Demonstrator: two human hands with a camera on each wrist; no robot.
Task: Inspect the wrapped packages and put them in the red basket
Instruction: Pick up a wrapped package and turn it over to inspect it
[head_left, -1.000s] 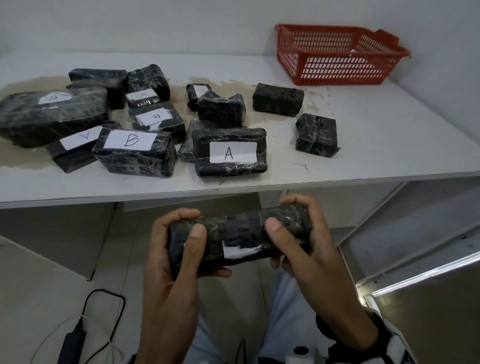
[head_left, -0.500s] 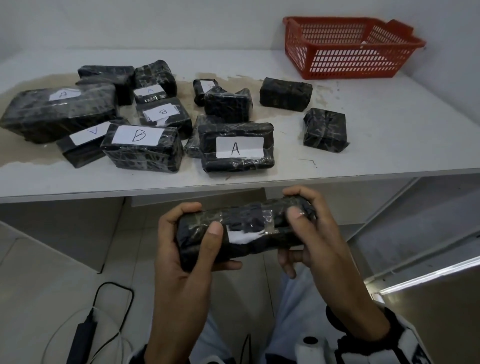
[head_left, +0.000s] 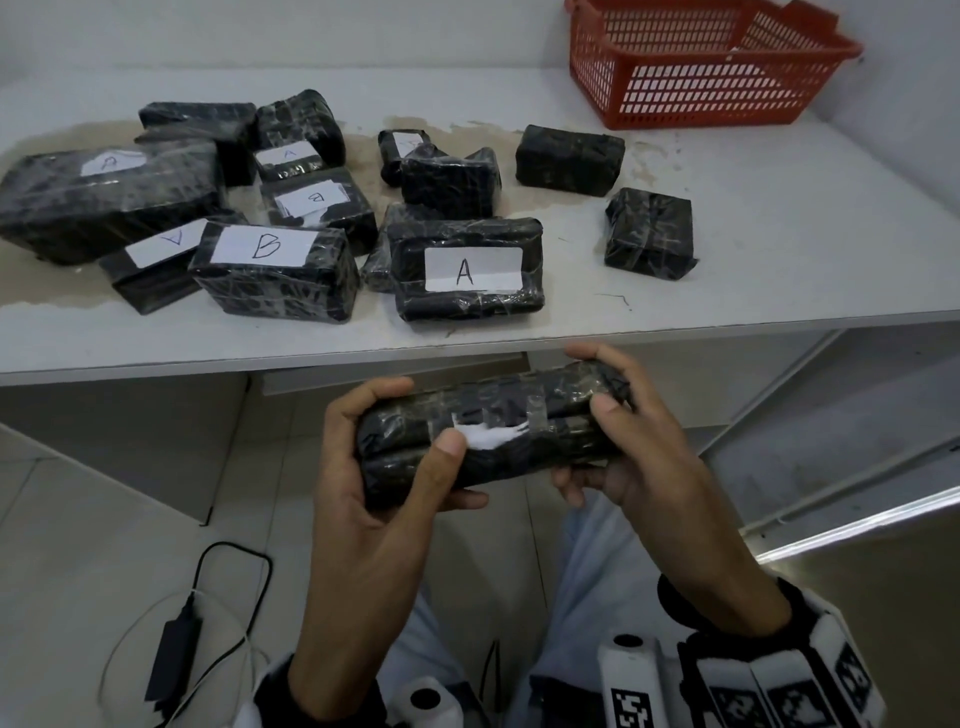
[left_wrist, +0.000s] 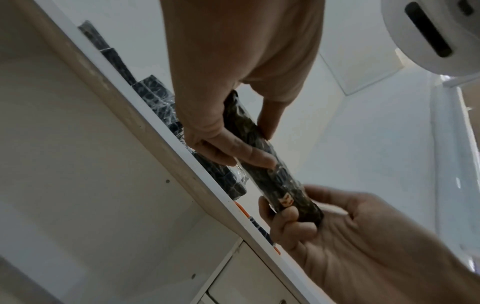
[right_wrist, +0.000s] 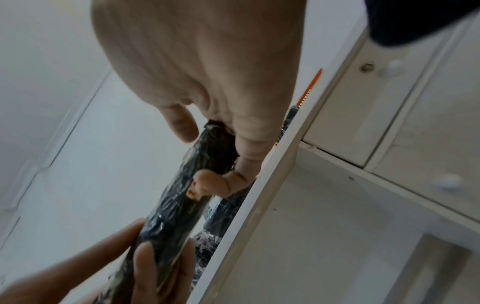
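The left hand (head_left: 363, 483) and right hand (head_left: 644, 457) each gripped an end of one black wrapped package (head_left: 493, 431), held level below the table (head_left: 779, 218) edge. More wrapped packages (head_left: 462, 267) lay on the table, and the red basket (head_left: 701, 67) stood at its far right corner.

White table (head_left: 779, 218) — carries a cluster of black wrapped packages (head_left: 462, 267), several labelled A or B; red basket (head_left: 701, 67) at far-right corner.

White table (head_left: 779, 218) against white walls, pale tiled floor (head_left: 78, 545), black cable (head_left: 228, 561) below.
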